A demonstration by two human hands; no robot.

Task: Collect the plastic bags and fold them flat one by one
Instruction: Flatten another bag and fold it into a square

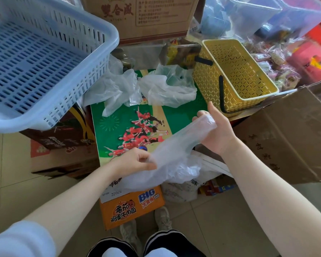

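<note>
Clear bag held stretched above green carton.
Left hand pinches plastic bag low end; right hand grips its top end. Two crumpled bags lie on green carton far side, beside yellow basket.

The bag is clear, milky white. Two bags behind are pale and translucent. The box top is green with red-shirted figures — its front orange. One basket is pale blue, slotted — the other yellow, lattice-patterned.
</note>
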